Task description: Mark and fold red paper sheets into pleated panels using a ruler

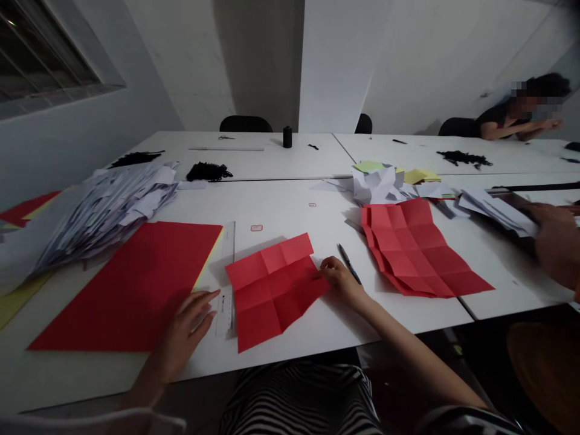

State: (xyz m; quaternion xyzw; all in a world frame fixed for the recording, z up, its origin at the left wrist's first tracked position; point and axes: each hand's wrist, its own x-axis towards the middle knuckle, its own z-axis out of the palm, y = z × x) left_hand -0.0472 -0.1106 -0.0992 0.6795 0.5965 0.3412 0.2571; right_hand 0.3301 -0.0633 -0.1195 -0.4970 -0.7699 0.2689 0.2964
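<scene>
A red sheet of paper (272, 293) with a grid of fold creases lies tilted in front of me. My right hand (342, 281) pinches its right edge between thumb and fingers. My left hand (193, 323) hovers to the left of that sheet with its fingers apart and nothing in them. Beneath and beside its fingertips is a clear ruler (224, 317). Flat red paper (131, 284) lies to the left, with a yellow edge showing under it. Just beyond my right hand rests a black pen (347, 260).
Several creased red sheets (417, 248) are piled on the right. White paper strips (109, 205) heap up at left; scraps (378, 184) lie behind. Black cord bundles (208, 171) and a black spool (287, 137) stand farther back. Another person's hand (557, 241) is at right; someone sits (502, 118) across.
</scene>
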